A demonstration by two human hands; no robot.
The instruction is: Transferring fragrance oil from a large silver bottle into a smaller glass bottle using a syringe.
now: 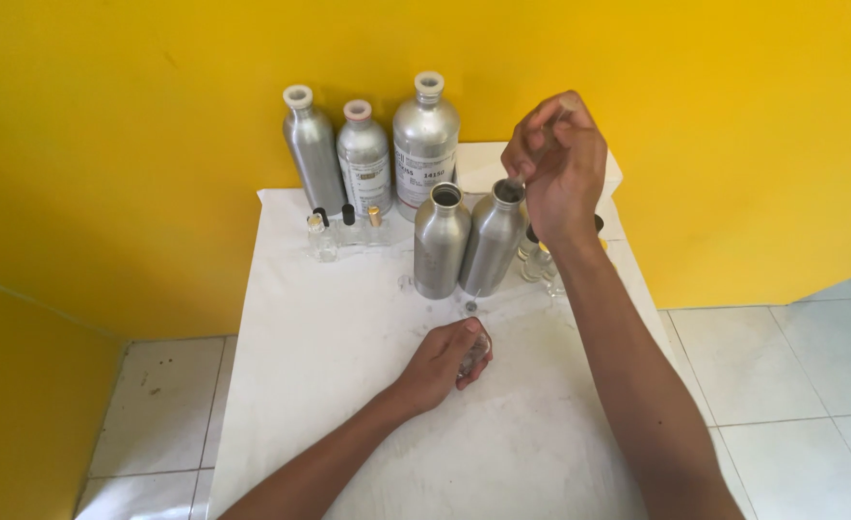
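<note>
Three capped aluminium bottles (365,154) stand against the yellow wall (107,144), with a row of tiny glass vials (343,229) before them. Two uncapped aluminium bottles (466,239), smooth and round-shouldered, crowd the middle of your white table (329,327). Your right hand (555,164) hovers above the right-hand one's mouth, fingertips pinched together; what they grip, you cannot tell. Your left hand (445,364) curls around a small clear glass bottle (476,354) resting on the tabletop nearer you.

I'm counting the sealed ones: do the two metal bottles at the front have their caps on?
No. Both front metal bottles show open dark mouths, while the three behind have pale caps.
</note>
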